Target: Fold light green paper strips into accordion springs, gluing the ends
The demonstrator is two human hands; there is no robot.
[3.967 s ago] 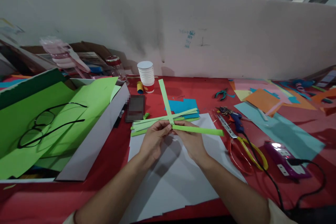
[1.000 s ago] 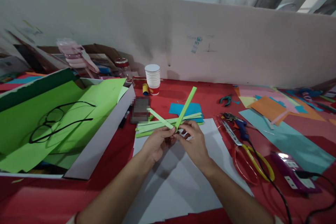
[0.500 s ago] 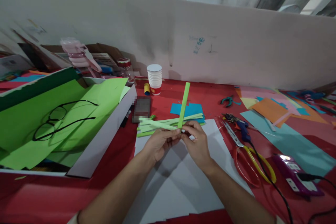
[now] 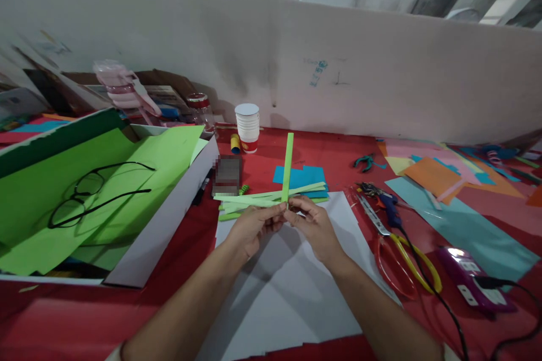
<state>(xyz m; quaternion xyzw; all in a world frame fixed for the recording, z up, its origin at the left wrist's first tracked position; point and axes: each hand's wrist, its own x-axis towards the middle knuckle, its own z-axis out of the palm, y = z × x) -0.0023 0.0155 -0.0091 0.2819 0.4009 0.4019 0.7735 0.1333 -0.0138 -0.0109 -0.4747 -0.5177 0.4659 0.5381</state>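
A bright green paper strip (image 4: 288, 166) stands upright, its lower end pinched by my left hand (image 4: 254, 230) and my right hand (image 4: 312, 225). The two hands meet, thumbs close together; my fingers partly hide the end of the strip. A paler green paper strip (image 4: 245, 201) runs leftward from the same pinch, though I cannot tell whether it is joined to the upright one. Just beyond lie several loose green strips (image 4: 311, 189) on a blue paper piece (image 4: 317, 174). White paper (image 4: 300, 304) lies under my hands.
On the left, a box (image 4: 169, 211) holds green sheets and eyeglasses (image 4: 80, 197). Stacked paper cups (image 4: 248, 127) stand behind. To the right lie scissors (image 4: 406, 262), a blue glue gun (image 4: 392, 211), pliers (image 4: 364, 163), a purple power strip (image 4: 476, 282) with cords, and coloured paper (image 4: 434, 177).
The upright strip has shifted slightly left and straightened from its rightward lean. The paler strip's left end has swung out further left. Both hands keep their pinch.
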